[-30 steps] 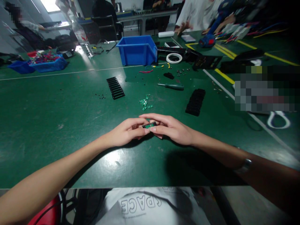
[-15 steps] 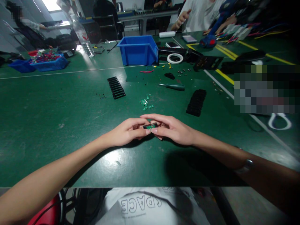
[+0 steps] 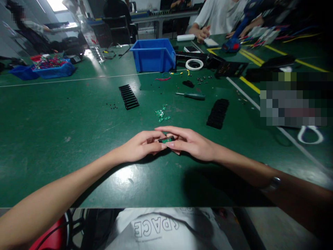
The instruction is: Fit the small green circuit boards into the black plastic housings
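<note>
Between my two hands is a small black plastic case with a green circuit board in it [image 3: 166, 139]. My left hand [image 3: 143, 146] grips its left end, thumb along the near side. My right hand [image 3: 194, 144] holds the right end, with the thumb pressed onto the board and the fingers curled behind. Both thumb tips meet at the near edge, so part of the case is hidden. Just beyond my fingers lies a loose pile of small green circuit boards [image 3: 161, 114]. A row of black plastic parts [image 3: 129, 97] lies to the left, and a stack of black parts [image 3: 218, 114] to the right.
A screwdriver [image 3: 191, 96] lies beyond the boards, with a blue bin [image 3: 153, 57] and a white tape roll [image 3: 194, 65] behind it. Tiny dark bits [image 3: 111, 106] are scattered at left. A water bottle [image 3: 91, 40] stands farther back. Across the table sits another person [image 3: 221, 17].
My hands and the case stay almost still. Across the table, the other person's raised hand has come down to the tabletop beside a phone-like object.
</note>
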`<action>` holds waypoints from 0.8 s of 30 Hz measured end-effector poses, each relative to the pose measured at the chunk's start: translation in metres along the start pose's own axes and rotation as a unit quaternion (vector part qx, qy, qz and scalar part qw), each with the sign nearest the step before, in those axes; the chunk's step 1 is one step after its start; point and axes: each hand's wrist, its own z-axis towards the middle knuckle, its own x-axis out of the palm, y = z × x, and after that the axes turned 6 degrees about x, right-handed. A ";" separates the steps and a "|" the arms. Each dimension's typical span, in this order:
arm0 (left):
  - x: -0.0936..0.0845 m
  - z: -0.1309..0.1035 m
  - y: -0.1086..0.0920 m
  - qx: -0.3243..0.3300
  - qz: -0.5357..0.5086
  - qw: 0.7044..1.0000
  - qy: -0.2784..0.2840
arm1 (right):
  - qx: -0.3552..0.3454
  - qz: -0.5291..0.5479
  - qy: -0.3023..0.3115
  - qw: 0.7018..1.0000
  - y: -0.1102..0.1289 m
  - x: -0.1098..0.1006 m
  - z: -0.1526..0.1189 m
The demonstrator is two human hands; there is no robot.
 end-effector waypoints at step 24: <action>0.000 -0.001 0.001 0.003 -0.005 1.000 -0.006 | -0.035 0.005 -0.027 0.999 -0.001 0.006 0.002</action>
